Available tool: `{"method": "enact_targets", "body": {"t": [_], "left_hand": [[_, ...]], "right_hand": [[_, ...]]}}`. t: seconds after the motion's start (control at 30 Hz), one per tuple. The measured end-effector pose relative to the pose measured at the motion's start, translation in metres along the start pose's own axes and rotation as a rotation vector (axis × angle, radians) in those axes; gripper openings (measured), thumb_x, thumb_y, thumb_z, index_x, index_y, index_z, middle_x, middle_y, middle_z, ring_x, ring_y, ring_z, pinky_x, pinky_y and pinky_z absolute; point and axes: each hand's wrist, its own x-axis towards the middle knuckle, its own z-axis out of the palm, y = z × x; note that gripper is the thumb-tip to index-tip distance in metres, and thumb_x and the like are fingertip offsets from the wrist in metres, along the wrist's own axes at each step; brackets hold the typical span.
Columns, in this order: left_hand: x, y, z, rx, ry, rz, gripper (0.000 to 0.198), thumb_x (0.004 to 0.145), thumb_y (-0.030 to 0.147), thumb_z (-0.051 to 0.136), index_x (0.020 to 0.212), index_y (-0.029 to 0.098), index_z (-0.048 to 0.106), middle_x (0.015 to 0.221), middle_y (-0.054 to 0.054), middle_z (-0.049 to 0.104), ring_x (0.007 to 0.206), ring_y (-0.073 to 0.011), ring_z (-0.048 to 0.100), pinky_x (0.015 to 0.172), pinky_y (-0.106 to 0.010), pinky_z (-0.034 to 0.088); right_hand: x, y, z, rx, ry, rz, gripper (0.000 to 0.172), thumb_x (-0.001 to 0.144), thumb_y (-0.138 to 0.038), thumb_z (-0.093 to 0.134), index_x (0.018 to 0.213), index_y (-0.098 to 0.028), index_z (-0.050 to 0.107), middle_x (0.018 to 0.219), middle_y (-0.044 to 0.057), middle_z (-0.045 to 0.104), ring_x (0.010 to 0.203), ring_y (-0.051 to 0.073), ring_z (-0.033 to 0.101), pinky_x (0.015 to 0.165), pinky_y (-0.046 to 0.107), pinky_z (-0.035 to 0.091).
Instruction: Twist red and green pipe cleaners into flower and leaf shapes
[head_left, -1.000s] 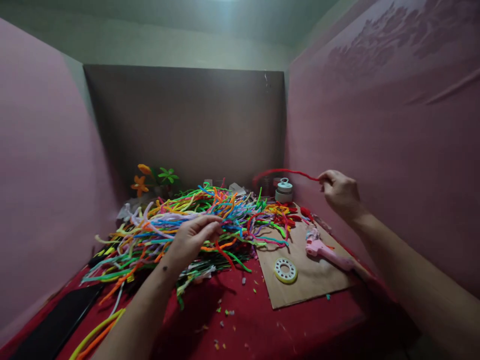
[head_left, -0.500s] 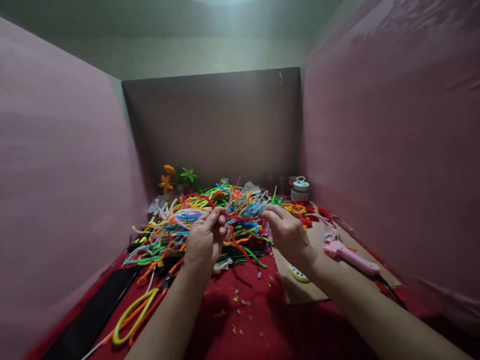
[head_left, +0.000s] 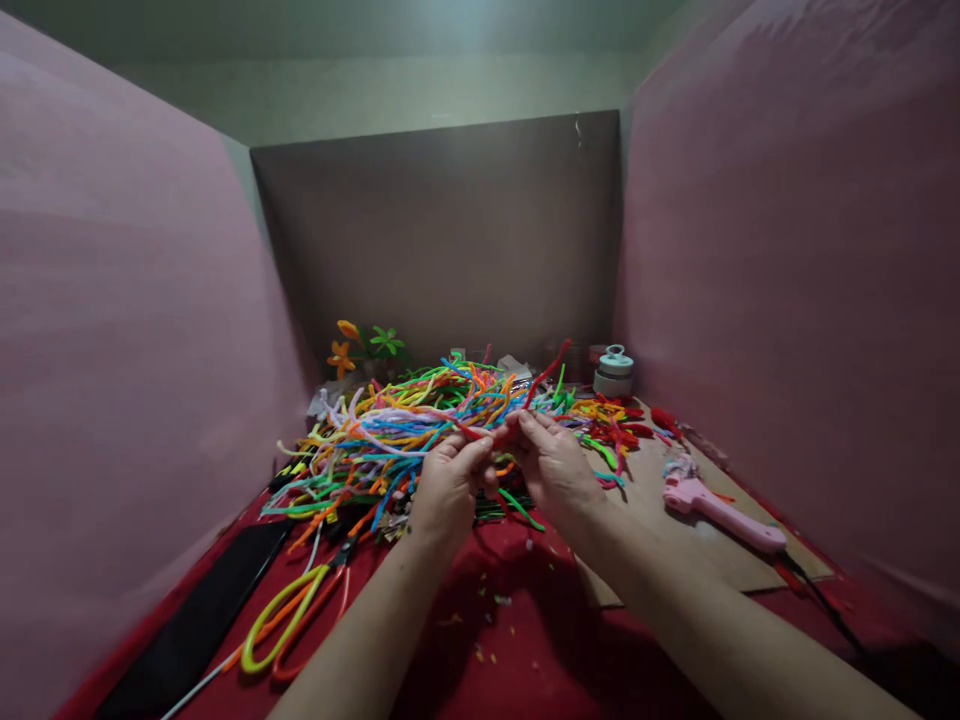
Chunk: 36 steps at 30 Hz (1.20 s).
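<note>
Between my hands runs a red pipe cleaner (head_left: 550,372), one end sticking up to the right above my right fingers. My left hand (head_left: 452,482) pinches it between thumb and fingertips. Close beside it, my right hand (head_left: 559,462) is closed on the same red stem, fingertips nearly touching the left ones. How the red strands cross between the fingers is partly hidden. Right behind both hands spreads a large heap of coloured pipe cleaners (head_left: 390,425), in green, blue, orange, lilac and yellow.
Scissors (head_left: 289,615) with yellow and orange handles lie at left near a black flat object (head_left: 199,620). At right, a pink glue gun (head_left: 724,515) rests on a cardboard sheet (head_left: 652,550). Fuzzy flowers (head_left: 341,358) and a pale lidded container (head_left: 614,372) stand behind. Pink walls flank both sides.
My hands have come together from apart; the red pipe cleaner that stretched level between them now has an end pointing up at the right. The view has shifted slightly.
</note>
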Motion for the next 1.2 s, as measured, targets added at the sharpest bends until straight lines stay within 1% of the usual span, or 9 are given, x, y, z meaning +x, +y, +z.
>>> {"method": "enact_targets", "body": {"t": [0.1,0.3,0.53,0.7,0.83,0.93,1.03,1.1,1.2], "left_hand": [[0.006,0.003,-0.007,-0.083,0.074,0.032,0.019,0.063,0.023,0.07,0.074,0.013,0.058,0.05,0.006,0.049,0.039,-0.0048,0.042,0.034,-0.016,0.032],[0.008,0.019,-0.013,-0.074,0.06,0.05,0.023,0.067,0.03,0.067,0.079,0.012,0.06,0.06,0.001,0.057,0.042,-0.0054,0.045,0.037,-0.017,0.034],[0.007,0.021,-0.02,0.165,0.078,0.159,0.035,0.077,0.043,0.056,0.099,0.015,0.059,0.049,0.006,0.047,0.035,-0.0031,0.033,0.034,-0.014,0.024],[0.006,0.018,-0.02,0.29,0.143,0.179,0.04,0.075,0.047,0.057,0.101,0.016,0.061,0.062,0.001,0.055,0.041,-0.0013,0.038,0.037,-0.012,0.026],[0.005,0.018,-0.016,0.274,0.118,0.122,0.041,0.073,0.047,0.06,0.104,0.02,0.063,0.075,0.0,0.058,0.042,-0.0012,0.039,0.038,-0.014,0.029],[0.004,0.018,-0.016,0.265,0.088,0.093,0.04,0.072,0.046,0.061,0.101,0.02,0.064,0.076,-0.001,0.06,0.044,-0.0028,0.041,0.04,-0.015,0.032],[0.004,0.018,-0.017,0.263,0.039,0.089,0.035,0.073,0.045,0.061,0.095,0.017,0.065,0.064,0.001,0.056,0.045,-0.0038,0.04,0.041,-0.016,0.031],[0.006,0.018,-0.018,0.268,0.029,0.136,0.031,0.075,0.043,0.06,0.088,0.015,0.066,0.06,0.002,0.054,0.048,-0.0052,0.042,0.045,-0.016,0.034],[0.01,0.018,-0.017,0.142,0.058,0.222,0.029,0.074,0.042,0.061,0.075,0.013,0.064,0.068,-0.001,0.06,0.059,-0.009,0.052,0.055,-0.02,0.041]], "right_hand": [[0.001,0.001,-0.008,-0.051,0.008,0.017,0.015,0.064,-0.027,0.069,0.066,-0.015,0.061,0.048,-0.004,0.054,0.047,0.007,0.048,0.054,0.019,0.041],[-0.011,0.006,-0.017,-0.357,-0.132,0.123,0.022,0.073,-0.034,0.061,0.074,-0.012,0.061,0.05,-0.003,0.053,0.042,0.004,0.041,0.044,0.017,0.03],[-0.022,0.007,-0.018,-0.54,-0.203,0.208,0.025,0.074,-0.037,0.056,0.076,-0.012,0.059,0.05,-0.004,0.052,0.035,0.005,0.039,0.037,0.019,0.027],[-0.026,0.007,-0.016,-0.626,-0.207,0.219,0.023,0.073,-0.036,0.054,0.072,-0.013,0.058,0.046,-0.005,0.05,0.034,0.005,0.038,0.035,0.019,0.028],[-0.027,0.01,-0.016,-0.693,-0.233,0.253,0.023,0.074,-0.036,0.052,0.066,-0.015,0.054,0.047,-0.005,0.05,0.032,0.005,0.038,0.034,0.019,0.027],[-0.027,0.011,-0.018,-0.696,-0.256,0.269,0.022,0.074,-0.036,0.053,0.067,-0.015,0.054,0.047,-0.005,0.05,0.032,0.005,0.039,0.035,0.019,0.028],[-0.028,0.012,-0.019,-0.665,-0.269,0.295,0.022,0.074,-0.035,0.054,0.065,-0.015,0.053,0.048,-0.005,0.052,0.033,0.005,0.04,0.035,0.019,0.03],[-0.027,0.012,-0.02,-0.632,-0.283,0.315,0.022,0.073,-0.034,0.057,0.063,-0.014,0.054,0.049,-0.004,0.053,0.034,0.005,0.041,0.036,0.018,0.03],[-0.026,0.012,-0.024,-0.526,-0.291,0.355,0.023,0.067,-0.033,0.064,0.061,-0.012,0.056,0.054,-0.002,0.056,0.037,0.005,0.045,0.038,0.019,0.032]]}}
